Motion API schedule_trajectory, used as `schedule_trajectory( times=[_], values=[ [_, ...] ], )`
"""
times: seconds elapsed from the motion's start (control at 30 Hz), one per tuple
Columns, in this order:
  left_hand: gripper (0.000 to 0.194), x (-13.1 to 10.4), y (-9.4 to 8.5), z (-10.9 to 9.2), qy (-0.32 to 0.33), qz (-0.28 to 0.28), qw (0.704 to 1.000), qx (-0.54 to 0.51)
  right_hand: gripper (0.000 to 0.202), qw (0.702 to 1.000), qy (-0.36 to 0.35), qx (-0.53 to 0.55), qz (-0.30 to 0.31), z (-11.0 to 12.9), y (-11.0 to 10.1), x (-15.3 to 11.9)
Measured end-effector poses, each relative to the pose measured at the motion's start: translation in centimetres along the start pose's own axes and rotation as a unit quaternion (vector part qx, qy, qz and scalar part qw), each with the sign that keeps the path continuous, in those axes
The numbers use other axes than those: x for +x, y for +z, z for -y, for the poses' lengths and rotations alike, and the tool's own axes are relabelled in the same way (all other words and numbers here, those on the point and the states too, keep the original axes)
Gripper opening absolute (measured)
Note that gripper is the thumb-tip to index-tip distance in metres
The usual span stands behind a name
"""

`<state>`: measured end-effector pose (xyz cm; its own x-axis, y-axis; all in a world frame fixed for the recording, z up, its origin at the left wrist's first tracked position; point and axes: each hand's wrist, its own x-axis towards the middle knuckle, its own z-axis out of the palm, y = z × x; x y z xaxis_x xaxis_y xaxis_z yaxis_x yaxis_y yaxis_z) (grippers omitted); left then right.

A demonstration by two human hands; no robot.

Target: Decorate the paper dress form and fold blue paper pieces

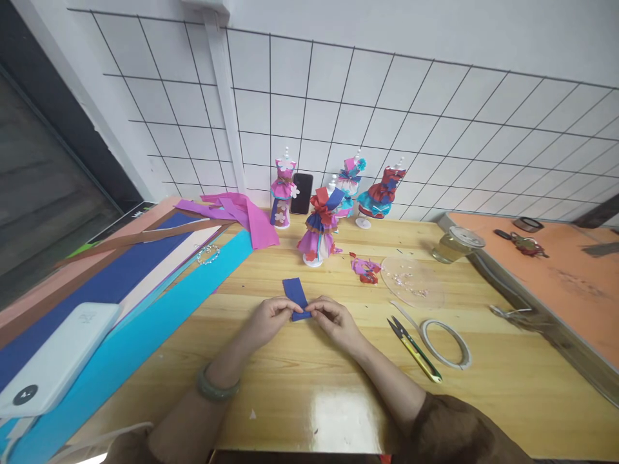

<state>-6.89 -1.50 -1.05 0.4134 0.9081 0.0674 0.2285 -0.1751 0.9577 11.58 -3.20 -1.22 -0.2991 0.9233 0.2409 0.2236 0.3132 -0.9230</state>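
Observation:
A short strip of dark blue crepe paper [294, 292] lies near the middle of the wooden table. Its near end is pinched on the left side by my left hand [271, 319], thumb against fingertips. My right hand [334, 320] pinches the same near end from the right. That end looks folded or gathered between the fingertips, though they partly cover it. Just beyond the strip stands a small dress form [320, 225] in red, blue and pink ruffled paper. Snips [414, 348] and a roll of white tape [445, 345] lie to the right of my right hand.
Long coloured paper strips [193, 293] cover the left side, with a white power bank [62, 354] and a beaded bracelet [207, 254] on them. At the back are more dress forms [382, 193] and a phone [302, 193]. Paper scraps [366, 267], a clear plate [411, 281] and a cup [457, 245] sit right.

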Motion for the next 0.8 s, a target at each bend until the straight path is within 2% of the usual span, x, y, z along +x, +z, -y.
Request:
schedule_trajectory(
  times=[0.23, 0.5, 0.8],
  values=[
    [0.017, 0.1, 0.3, -0.1, -0.005, -0.006, 1.000, -0.024, 0.018, 0.999, 0.027, -0.011, -0.040, -0.9, 0.4, -0.1],
    [0.021, 0.3, 0.5, 1.1, -0.048, -0.004, 0.997, -0.061, 0.019, 0.999, 0.017, -0.021, -0.045, -1.3, 0.4, -0.1],
    [0.019, 0.3, 0.6, 1.1, -0.024, -0.036, 0.999, -0.023, 0.018, 0.999, 0.012, -0.032, -0.031, -1.0, 0.2, -0.1]
  ],
)
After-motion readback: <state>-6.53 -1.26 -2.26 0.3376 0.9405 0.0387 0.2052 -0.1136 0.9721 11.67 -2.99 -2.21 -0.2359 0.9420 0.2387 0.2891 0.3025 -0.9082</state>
